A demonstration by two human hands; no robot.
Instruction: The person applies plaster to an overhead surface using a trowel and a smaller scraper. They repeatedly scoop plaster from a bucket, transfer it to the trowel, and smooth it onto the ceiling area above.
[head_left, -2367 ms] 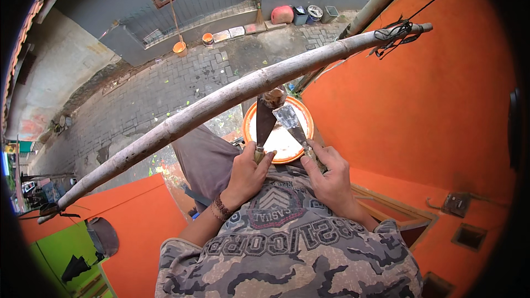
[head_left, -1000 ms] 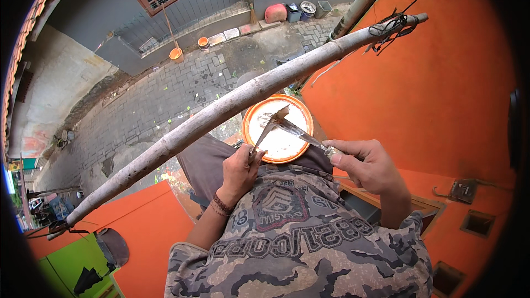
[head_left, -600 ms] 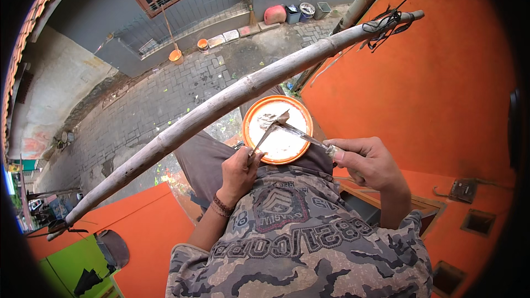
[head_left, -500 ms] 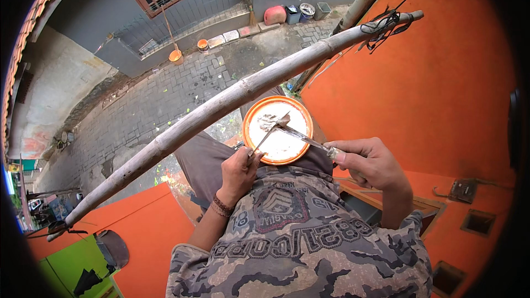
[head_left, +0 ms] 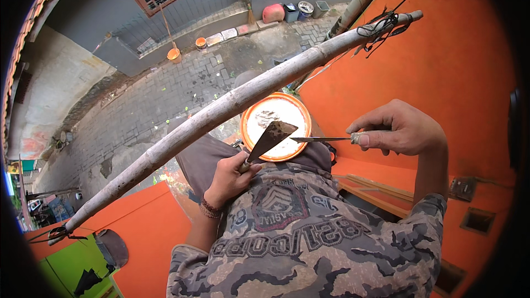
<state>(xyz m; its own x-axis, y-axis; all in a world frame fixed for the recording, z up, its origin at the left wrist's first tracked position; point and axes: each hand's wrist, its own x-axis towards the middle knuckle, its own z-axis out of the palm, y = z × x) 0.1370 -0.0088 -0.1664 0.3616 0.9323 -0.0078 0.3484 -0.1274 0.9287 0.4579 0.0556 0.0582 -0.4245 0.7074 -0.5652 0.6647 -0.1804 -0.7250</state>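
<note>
Held by its handle in my closed left hand [head_left: 232,176] is a putty knife [head_left: 269,142], its dark triangular blade turned broad side up over an orange-rimmed round container [head_left: 308,124]. My right hand [head_left: 406,129] pinches the handle of a second putty knife [head_left: 323,139] between thumb and fingers. That blade shows nearly edge-on and points left, its tip by the container's right side and near the first blade. Inside the container lies white paste [head_left: 268,116], with a greyish lump toward the back. The container sits in front of my body, between my legs.
A bamboo pole [head_left: 232,96] crosses diagonally just beyond the container, tied with black cord [head_left: 381,27] at its upper right end. An orange wall [head_left: 430,60] rises at the right. Far below runs a paved lane [head_left: 160,99] with buckets [head_left: 291,13] along its far side.
My right hand has drawn its putty knife right and up, off the other blade. The left putty knife has turned, so its blade now shows broad side instead of edge.
</note>
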